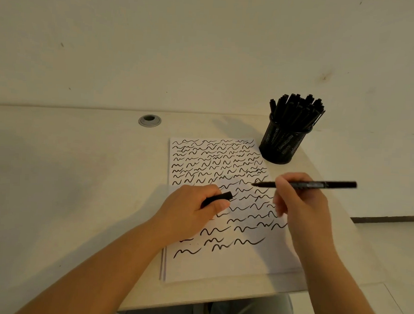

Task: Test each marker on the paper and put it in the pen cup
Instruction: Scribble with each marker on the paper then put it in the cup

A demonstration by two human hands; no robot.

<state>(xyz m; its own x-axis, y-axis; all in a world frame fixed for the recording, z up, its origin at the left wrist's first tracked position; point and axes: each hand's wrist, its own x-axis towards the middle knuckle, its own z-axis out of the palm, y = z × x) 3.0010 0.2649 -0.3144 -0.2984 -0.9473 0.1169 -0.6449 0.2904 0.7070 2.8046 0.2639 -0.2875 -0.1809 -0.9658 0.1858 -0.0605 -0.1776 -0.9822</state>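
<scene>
My way to the pen cup [284,143] runs over bare surface [80,174]; its mouth is crammed with markers [297,108], wall [207,48] close behind.

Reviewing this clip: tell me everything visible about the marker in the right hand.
The marker is a slim black pen-shaped barrel, plastic by its look, with faint print near its rear. It is uncapped, its fine tip pointing left, and lies nearly level above the paper, not touching it. The right hand pinches its middle. The left hand holds a black cap.

Both forearms [114,255] are bare (no sleeves, rings or watch showing).
</scene>
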